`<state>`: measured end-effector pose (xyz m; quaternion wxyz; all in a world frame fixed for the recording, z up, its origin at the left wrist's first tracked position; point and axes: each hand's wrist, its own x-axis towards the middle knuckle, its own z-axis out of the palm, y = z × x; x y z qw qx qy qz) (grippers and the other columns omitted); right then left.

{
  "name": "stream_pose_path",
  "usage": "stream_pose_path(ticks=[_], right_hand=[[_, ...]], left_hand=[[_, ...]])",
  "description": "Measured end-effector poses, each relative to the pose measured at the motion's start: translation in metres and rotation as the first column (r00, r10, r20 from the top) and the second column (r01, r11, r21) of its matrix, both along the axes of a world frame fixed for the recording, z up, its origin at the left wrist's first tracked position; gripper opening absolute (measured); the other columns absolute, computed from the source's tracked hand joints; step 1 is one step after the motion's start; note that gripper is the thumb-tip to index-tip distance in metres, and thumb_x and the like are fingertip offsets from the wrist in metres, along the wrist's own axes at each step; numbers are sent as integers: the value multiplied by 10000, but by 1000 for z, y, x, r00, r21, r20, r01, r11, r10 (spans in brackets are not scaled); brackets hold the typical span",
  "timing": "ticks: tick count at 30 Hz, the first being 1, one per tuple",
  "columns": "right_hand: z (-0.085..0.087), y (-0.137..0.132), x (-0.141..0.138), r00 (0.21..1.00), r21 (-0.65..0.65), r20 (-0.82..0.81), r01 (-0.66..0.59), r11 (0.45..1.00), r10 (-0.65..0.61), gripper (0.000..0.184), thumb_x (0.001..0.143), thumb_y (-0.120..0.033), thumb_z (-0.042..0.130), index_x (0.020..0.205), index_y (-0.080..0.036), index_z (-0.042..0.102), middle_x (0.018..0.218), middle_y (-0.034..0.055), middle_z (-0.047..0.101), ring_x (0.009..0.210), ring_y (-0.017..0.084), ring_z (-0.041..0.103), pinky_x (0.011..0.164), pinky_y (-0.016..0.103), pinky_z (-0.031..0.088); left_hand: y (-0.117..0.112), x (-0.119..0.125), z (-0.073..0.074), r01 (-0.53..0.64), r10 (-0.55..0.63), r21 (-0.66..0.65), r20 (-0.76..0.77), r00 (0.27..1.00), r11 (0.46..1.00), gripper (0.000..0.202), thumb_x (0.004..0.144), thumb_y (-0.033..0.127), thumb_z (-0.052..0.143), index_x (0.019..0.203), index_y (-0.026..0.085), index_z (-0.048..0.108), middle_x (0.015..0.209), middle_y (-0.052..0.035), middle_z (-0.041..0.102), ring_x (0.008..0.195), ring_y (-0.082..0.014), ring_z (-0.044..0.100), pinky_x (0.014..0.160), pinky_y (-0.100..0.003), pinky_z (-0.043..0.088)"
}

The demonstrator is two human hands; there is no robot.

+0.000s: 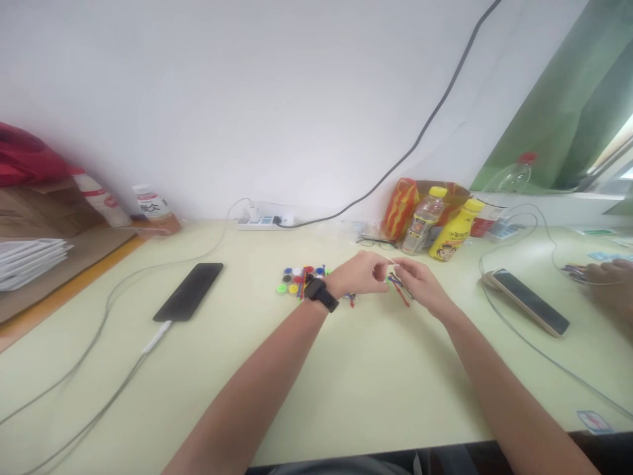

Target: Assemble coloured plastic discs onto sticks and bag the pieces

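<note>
My left hand [360, 273], with a black watch on the wrist, is closed in a pinch and meets my right hand [420, 282] over the pale yellow-green table [316, 369]. My right hand grips a small bundle of thin coloured sticks [398, 286], red, blue and green. The left fingertips touch the top of that bundle. Just left of my left wrist lies a pile of small coloured round pieces and more sticks [301, 280].
A black phone [188, 291] on a white cable lies at left, a second phone [530, 301] at right. Bottles [453, 230] and a power strip [263, 221] stand by the wall. Another person's hand [611, 284] rests at the far right. Papers and boxes sit far left.
</note>
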<state>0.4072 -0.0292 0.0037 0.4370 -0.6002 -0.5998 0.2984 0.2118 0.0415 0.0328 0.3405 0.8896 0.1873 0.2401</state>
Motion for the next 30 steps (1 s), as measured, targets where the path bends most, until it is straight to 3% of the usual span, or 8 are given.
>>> stream_pose_path(ticks=[5,8,11,16,19,23,26,30], right_hand=[[-16,10,27,890,114,450,21,993,-70,354,924,-416,546,1169,-208,695,971,87,724,819,239,647,776,375,488],[-12,10,48,802,182,581,39,983,-139,262,919,-443,551,916,-220,689,915,93,729,874,264,657,800,384,484],[-3,1,72,750,44,650,126,991,-124,352,870,-552,623,729,-229,618,734,60,691,670,222,611,639,343,443],[2,-16,99,857,-365,462,-53,929,230,360,711,-560,787,741,-217,679,756,49,725,685,210,644,618,311,470],[0,-18,105,904,-448,342,-83,890,257,249,675,-436,803,738,-215,707,735,62,732,674,225,661,600,321,487],[6,-21,108,951,-372,288,-1,928,116,195,687,-393,796,691,-218,709,715,79,738,668,244,680,589,339,511],[15,-22,101,987,-253,161,49,966,-8,273,753,-469,799,805,-204,753,834,109,761,757,262,707,662,365,561],[20,-14,71,985,-63,-164,32,997,-42,429,818,-586,784,1046,-222,769,1114,107,740,965,271,725,880,426,602]], left_hand=[[-1,4,-8,118,-127,-51,-212,969,992,184,679,219,839,823,174,733,768,-5,702,697,-165,649,614,-264,452],[-2,8,-14,140,-138,-15,-299,944,990,174,645,226,873,740,175,736,772,-17,711,711,-180,644,624,-283,449],[1,9,-19,134,-117,30,-327,938,991,198,619,231,898,717,183,733,787,-21,707,769,-198,643,642,-290,440],[13,2,-27,95,-60,106,-295,953,990,228,588,238,913,749,198,756,868,-35,686,938,-240,628,707,-294,438],[18,-6,-28,72,-41,127,-231,972,989,213,591,218,899,749,203,758,893,-46,677,999,-265,612,725,-302,446],[19,-12,-21,48,-14,165,-205,979,985,267,622,226,890,861,212,771,919,-57,672,1007,-278,606,742,-315,457],[17,-10,-14,5,20,165,-151,988,986,304,675,279,887,941,205,759,971,-57,683,998,-259,620,790,-317,477],[9,3,-10,-105,106,-19,26,994,994,306,872,410,762,1076,186,718,1011,-65,710,869,-188,662,749,-293,519]])
